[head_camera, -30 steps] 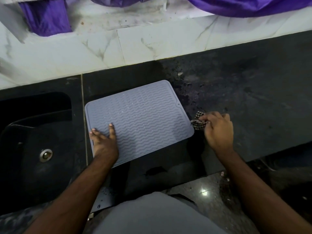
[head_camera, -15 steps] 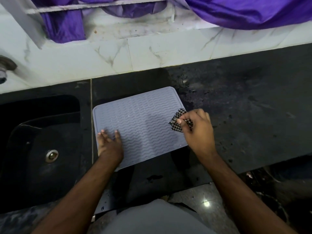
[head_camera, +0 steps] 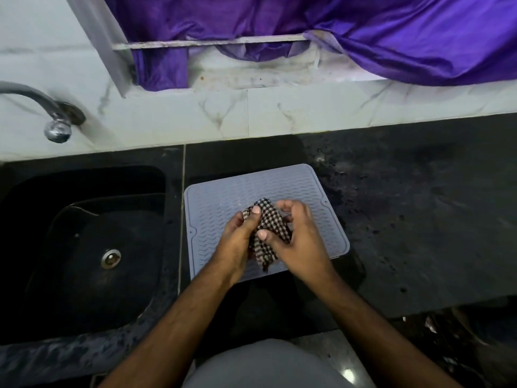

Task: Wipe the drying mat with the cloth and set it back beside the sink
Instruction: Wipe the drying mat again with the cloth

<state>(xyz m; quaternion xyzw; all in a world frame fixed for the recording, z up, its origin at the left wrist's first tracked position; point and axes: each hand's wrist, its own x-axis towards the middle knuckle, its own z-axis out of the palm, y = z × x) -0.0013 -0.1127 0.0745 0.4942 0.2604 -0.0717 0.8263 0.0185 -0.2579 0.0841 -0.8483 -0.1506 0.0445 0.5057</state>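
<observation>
A grey ribbed drying mat (head_camera: pixel 221 203) lies flat on the black counter, just right of the sink (head_camera: pixel 84 247). Above the mat's middle both hands hold a black-and-white checked cloth (head_camera: pixel 265 228). My left hand (head_camera: pixel 237 242) grips its left side, thumb on top. My right hand (head_camera: pixel 299 242) pinches its right side with thumb and curled fingers. The cloth hangs bunched between them, its lower end dangling near the mat's front edge.
A chrome tap (head_camera: pixel 56 127) juts from the marble wall over the sink's back left. Purple fabric (head_camera: pixel 405 37) drapes over a sill behind the counter. The black counter (head_camera: pixel 419 219) to the right is wet and speckled.
My left hand has lifted off the mat's front left corner and joined the right on the cloth. The right hand has carried the cloth from the mat's right edge to its middle.
</observation>
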